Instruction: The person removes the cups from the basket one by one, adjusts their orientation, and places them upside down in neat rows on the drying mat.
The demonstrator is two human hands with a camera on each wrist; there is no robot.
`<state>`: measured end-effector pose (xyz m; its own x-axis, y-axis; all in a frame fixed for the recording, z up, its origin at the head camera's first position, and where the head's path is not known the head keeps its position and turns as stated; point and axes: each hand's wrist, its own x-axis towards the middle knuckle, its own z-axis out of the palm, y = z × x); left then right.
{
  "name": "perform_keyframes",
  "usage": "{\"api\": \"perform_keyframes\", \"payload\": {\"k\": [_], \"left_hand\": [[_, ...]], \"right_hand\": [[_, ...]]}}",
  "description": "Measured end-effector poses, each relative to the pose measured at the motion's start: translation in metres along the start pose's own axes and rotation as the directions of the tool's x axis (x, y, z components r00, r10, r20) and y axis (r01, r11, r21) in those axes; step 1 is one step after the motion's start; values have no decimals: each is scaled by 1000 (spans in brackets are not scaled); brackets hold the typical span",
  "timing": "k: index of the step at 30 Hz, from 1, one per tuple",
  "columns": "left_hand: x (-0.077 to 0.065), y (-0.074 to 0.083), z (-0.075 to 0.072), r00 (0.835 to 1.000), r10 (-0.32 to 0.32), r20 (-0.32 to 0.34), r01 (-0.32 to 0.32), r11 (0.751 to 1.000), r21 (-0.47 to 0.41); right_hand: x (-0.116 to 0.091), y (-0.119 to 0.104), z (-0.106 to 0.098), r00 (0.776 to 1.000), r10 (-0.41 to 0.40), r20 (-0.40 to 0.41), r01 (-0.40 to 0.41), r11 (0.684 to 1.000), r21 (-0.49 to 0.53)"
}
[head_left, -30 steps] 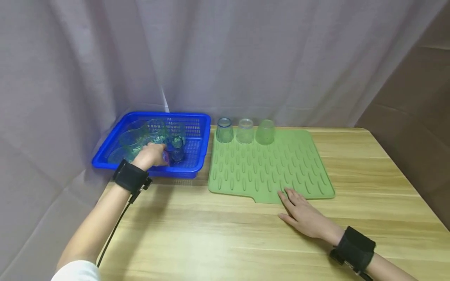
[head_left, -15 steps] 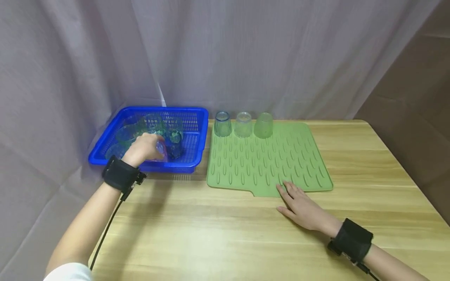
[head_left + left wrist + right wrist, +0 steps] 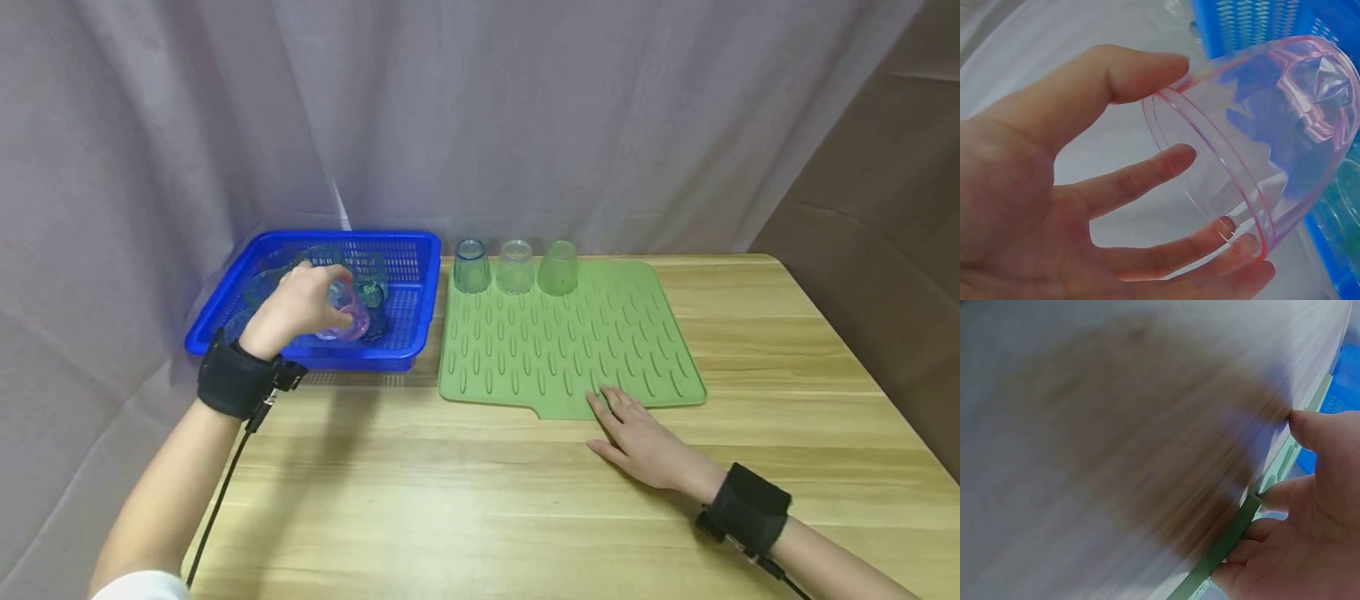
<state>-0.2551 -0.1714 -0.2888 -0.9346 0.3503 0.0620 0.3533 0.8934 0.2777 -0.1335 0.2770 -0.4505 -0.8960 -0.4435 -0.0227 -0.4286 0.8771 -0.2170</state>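
My left hand (image 3: pixel 296 304) pinches a clear pink-tinted cup (image 3: pixel 351 317) over the near side of the blue basket (image 3: pixel 425 321). In the left wrist view the pink cup (image 3: pixel 1260 125) lies tilted, its open rim toward the palm, thumb on one side of the rim and fingers on the other. Below and behind it, more clear and greenish cups (image 3: pixel 370 292) lie in the basket, partly hidden by the hand. My right hand (image 3: pixel 648 446) rests with fingers spread on the front edge of the green drying mat (image 3: pixel 570 350); its thumb is on the wooden table.
Three cups stand upside down along the mat's back edge: a bluish cup (image 3: pixel 472 268), a clear cup (image 3: pixel 515 269) and a green cup (image 3: pixel 558 269). The wooden table (image 3: pixel 450 492) extends in front. A grey curtain (image 3: pixel 525 125) hangs behind. A cable trails from each wrist band.
My left hand has lifted the pink cup up from among the others in the basket and tilted it. My right hand stays on the mat's edge. The head view has shifted slightly.
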Motion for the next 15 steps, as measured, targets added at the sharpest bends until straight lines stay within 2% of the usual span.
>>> {"api": "perform_keyframes", "payload": {"k": [8,15], "left_hand": [[-3,18,-4,999,-19,-34,17,999,-47],[-2,28,0,991,-14,-134,-4,992,-129]], "right_hand": [[0,1,1,1000,-3,2,3,1000,-1],[1,2,2,1000,9,10,-9,1000,3]]}}
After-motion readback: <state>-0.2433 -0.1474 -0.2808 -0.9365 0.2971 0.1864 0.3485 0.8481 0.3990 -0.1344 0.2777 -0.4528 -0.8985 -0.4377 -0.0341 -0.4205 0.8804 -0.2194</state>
